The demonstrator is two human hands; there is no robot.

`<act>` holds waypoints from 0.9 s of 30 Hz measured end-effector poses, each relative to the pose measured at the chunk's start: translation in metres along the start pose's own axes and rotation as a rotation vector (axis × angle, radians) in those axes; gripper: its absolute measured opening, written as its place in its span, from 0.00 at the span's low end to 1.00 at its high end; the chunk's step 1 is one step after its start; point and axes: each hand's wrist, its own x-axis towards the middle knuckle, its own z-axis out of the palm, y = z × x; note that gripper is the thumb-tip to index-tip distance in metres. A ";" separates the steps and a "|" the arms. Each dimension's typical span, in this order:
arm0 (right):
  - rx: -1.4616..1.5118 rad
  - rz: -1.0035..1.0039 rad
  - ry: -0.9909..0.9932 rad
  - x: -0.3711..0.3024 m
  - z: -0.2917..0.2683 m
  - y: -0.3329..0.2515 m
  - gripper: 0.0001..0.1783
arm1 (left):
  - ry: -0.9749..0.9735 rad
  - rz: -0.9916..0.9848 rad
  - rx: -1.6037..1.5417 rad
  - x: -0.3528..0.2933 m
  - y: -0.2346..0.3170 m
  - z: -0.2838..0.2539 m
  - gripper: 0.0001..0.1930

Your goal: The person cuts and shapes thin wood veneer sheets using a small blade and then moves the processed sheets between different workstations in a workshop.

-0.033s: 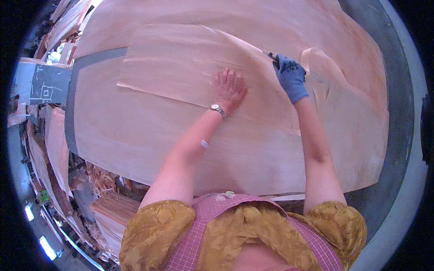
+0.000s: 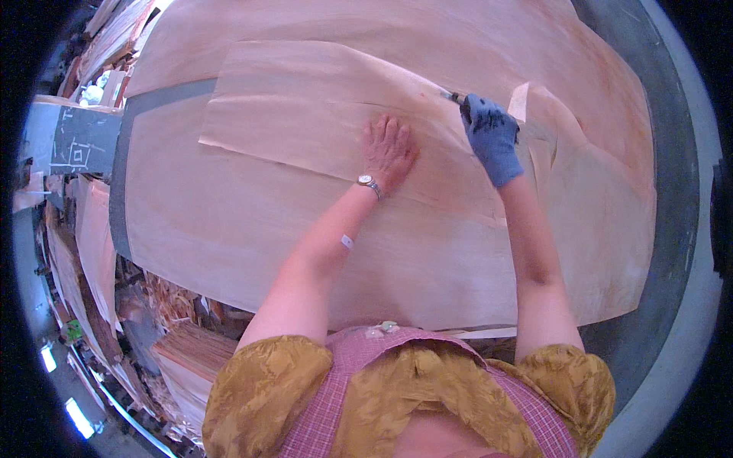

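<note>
Pressing your bare left hand [image 2: 389, 149] flat on the veneer sheet [image 2: 305, 114] while your gloved right hand [image 2: 491, 137], grip closed around a small knife [image 2: 452, 97], cuts near the desk's far edge: one slip could tear the thin veneer.

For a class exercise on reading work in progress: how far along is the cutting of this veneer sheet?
Done: a curled strip already stands free beside the gloved right hand. In hand: that hand grips a small knife at the top veneer sheet, while the bare left hand presses it flat. Left: the sheet's edge leftward of the blade looks uncut.

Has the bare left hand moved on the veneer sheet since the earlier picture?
No. The left hand lies flat at the same spot on the top veneer sheet, equally far from that sheet's near edge.
</note>
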 end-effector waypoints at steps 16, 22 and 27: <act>1.113 0.181 -0.626 -0.186 -0.227 -0.151 0.15 | -0.231 0.103 -0.140 -0.031 -0.004 -0.065 0.30; 0.760 0.102 -0.508 -0.213 -0.141 -0.127 0.16 | -0.753 0.095 -0.382 -0.190 -0.013 -0.183 0.13; 0.664 -0.126 -0.691 -0.238 -0.118 -0.121 0.22 | -0.633 -0.380 -0.835 -0.206 -0.026 -0.268 0.06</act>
